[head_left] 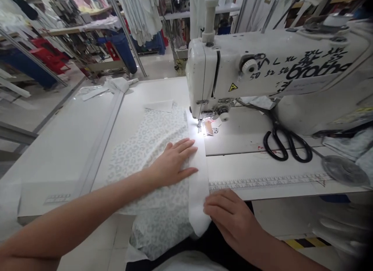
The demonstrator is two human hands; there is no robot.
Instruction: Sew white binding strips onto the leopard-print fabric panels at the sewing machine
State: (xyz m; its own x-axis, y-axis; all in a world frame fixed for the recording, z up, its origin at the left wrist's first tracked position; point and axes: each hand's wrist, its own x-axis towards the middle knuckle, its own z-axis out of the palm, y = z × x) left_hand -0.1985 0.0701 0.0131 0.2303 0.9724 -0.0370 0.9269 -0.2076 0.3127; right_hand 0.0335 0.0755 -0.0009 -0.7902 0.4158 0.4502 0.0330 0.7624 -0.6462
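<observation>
A pale leopard-print fabric (pixel 136 146) lies on the white table, its near end hanging over the front edge. Along its right side runs a plain white strip (pixel 198 177), leading up under the lit needle and presser foot (pixel 199 125) of a white sewing machine (pixel 221 69). My left hand (pixel 171 164) rests flat with fingers spread, pressing the print and the left part of the strip. At the table's front edge my right hand (pixel 230 212) has its fingers pinched together on the strip's right edge, close to its lower end.
Black-handled scissors (pixel 287 142) lie right of the needle. A ruler scale (pixel 262 181) runs along the table's front. A clear ruler (pixel 101 146) and crumpled white scraps (pixel 116 84) are at the left. A round grey disc (pixel 345 170) sits near the right edge. Metal posts stand behind.
</observation>
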